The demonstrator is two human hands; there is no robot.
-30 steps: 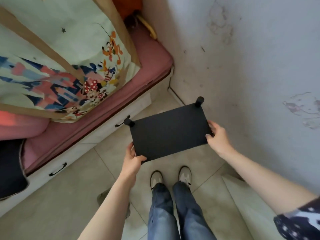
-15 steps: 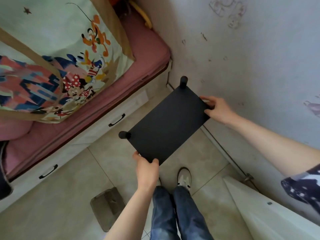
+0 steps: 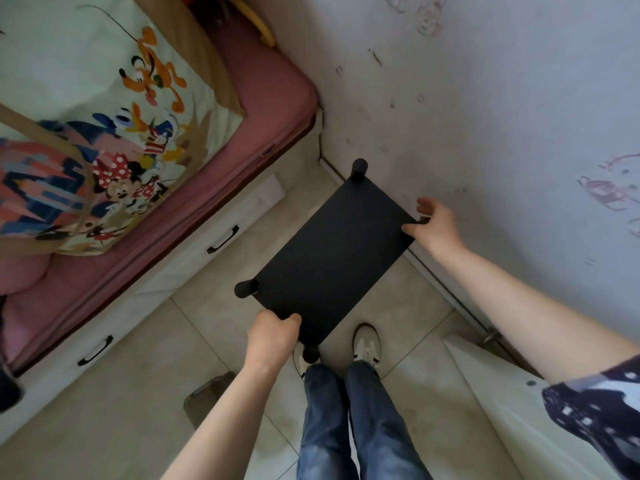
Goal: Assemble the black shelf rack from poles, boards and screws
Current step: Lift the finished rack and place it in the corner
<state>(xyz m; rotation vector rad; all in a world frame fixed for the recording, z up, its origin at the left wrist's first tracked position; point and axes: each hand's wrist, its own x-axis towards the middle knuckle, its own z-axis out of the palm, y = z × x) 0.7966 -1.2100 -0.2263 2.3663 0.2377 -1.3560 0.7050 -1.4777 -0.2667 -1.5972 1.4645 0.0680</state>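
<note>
A tiled floor [image 3: 131,403] corner lies between a bed [image 3: 263,109] at upper left and a marked wall [image 3: 502,98] at right. Mid-frame, the left hand [image 3: 273,336] is clamped on the near edge of the black board [image 3: 332,258], thumb on top; the right hand [image 3: 434,225] pinches its far right corner just beside the wall. Three pole ends [image 3: 358,169] show at the board's corners, the fourth hidden. Open floor lies left of the board; two shoes [image 3: 366,344] stand below it. Two drawer handles [image 3: 223,239] show on the bed base.
</note>
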